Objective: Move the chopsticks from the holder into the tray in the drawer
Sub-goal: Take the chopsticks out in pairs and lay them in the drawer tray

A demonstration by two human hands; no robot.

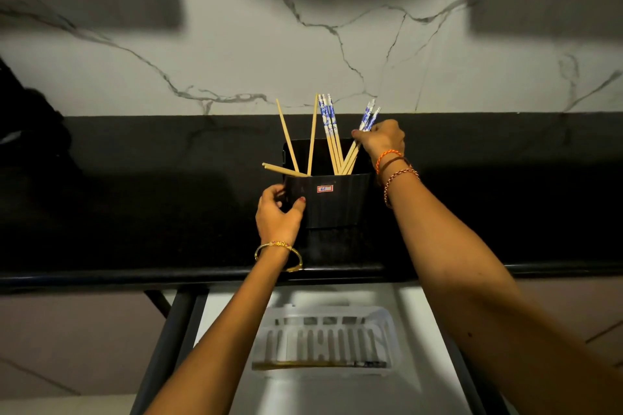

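Head view is showing my right hand (pixel 382 138) pinching a leaning pair of blue-patterned chopsticks (pixel 365 125) at the black holder (pixel 332 202) on the dark surface (pixel 135 212), left fingers (pixel 300 204) curling round its wall, white tray (pixel 323 337) waiting below in the drawer (pixel 414 313).

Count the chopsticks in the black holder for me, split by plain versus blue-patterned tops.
Blue-patterned chopsticks: 5, two of them pinched by the right hand
Plain chopsticks: 4, two lying low across the holder rim
Total: 9, approximate, since the sticks bunch tightly
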